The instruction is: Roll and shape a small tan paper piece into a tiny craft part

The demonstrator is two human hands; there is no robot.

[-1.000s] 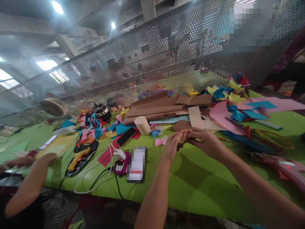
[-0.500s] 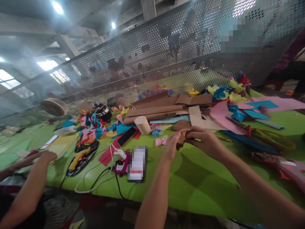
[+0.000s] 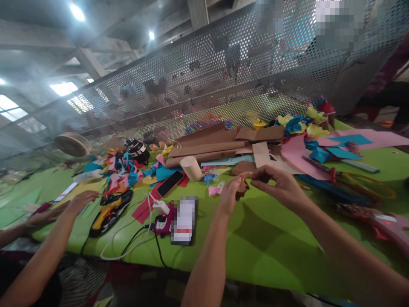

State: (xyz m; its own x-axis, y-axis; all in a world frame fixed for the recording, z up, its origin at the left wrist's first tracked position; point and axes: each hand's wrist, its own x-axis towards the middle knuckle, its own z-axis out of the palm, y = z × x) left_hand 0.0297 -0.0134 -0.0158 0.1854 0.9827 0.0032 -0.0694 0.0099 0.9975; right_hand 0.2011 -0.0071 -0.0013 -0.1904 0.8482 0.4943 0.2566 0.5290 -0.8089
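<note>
Above the green tabletop, a small piece of orange-brown paper [image 3: 243, 181] with folded, petal-like layers is held up. My left hand [image 3: 229, 194] is closed on its left side, thumb against the paper. At its right edge, the bent fingers and thumb of my right hand [image 3: 276, 183] pinch the paper; the exact contact is small and partly hidden. A pink scrap [image 3: 215, 190] and a blue scrap [image 3: 210, 177] lie just beyond my left hand. Behind them stands a cream-coloured paper cylinder [image 3: 191, 168].
Brown paper sheets [image 3: 207, 149] lie along the back by a perforated metal screen [image 3: 204, 85]. To the right are scissors [image 3: 332, 172] and a pink glue gun [image 3: 380, 219]. A phone [image 3: 184, 219], power strip [image 3: 164, 221] and cables sit left. A co-worker's hand [image 3: 83, 200] is farther left.
My right hand has shifted slightly, its fingers lifting and bending more at the paper's edge. My left hand stays put. The co-worker's hand has reached forward and right.
</note>
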